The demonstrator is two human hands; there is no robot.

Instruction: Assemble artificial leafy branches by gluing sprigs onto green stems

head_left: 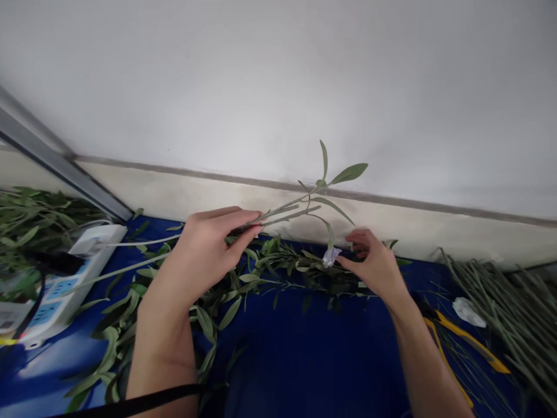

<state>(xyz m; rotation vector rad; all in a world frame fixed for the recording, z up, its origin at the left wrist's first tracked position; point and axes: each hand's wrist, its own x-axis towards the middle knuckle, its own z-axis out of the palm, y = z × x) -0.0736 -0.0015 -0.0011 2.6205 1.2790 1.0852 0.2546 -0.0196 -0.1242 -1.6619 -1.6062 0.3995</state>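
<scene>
My left hand [202, 249] pinches a few thin green stems [282, 215] between thumb and fingers, lifted before the wall. Narrow leaves [348, 173] spread from their far ends, to the upper right. To the right, my right hand [369, 261] has its thumb apart from its half-curled fingers. Its thumb tip meets or overlaps a small crumpled pale-lavender piece [331, 256]; whether they touch is unclear. Under and between both hands, cut leafy sprigs [261, 270] lie along the back of the blue surface [313, 348].
A white power strip [78, 273] with plugs and cables lies on the left, near more foliage [35, 226]. On the right are a yellow-handled cutting tool [472, 339], a white crumpled scrap [469, 312] and a pile of bare stems [505, 313]. A wall [278, 87] rises behind.
</scene>
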